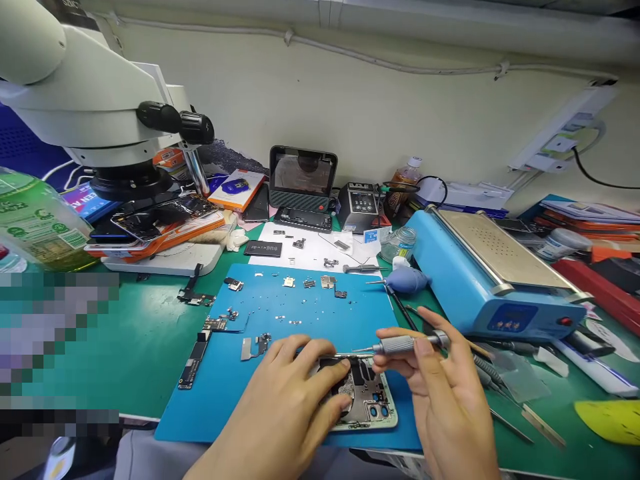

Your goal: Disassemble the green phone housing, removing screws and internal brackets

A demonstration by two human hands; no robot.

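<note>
- In the head view, we have our left hand [295, 400] laid over the phone housing [387, 390], its fingers spread and bent, with the index fingertip and thumb resting on the inner face.
- Our right hand [443, 390] pinches a silver screwdriver [399, 345] between thumb and fingers; the shaft points left, just above the housing's far edge, and we cannot tell whether the tip touches anything.
- The housing lies inner side up near the front right of the blue mat [295, 300], its pale green rim and round camera openings showing at the right, its left part hidden under our left hand.
- Just beyond our left hand we see a flex cable part [247, 349], with a dark module beside it.
- At the mat's left edge lie a small circuit board [216, 324] and a long dark part [194, 365]; tiny screws and metal pieces are scattered over the mat's far half.
- Past the mat, white paper [315, 248] carries a black battery [263, 249] and more small parts.
- To the right we see a blue air blower [407, 280], the tip of its nozzle over the mat, and beside it a blue heating plate machine [445, 273].
- A microscope [110, 113] stands at the left, near a green-labelled bottle [43, 220].
</note>
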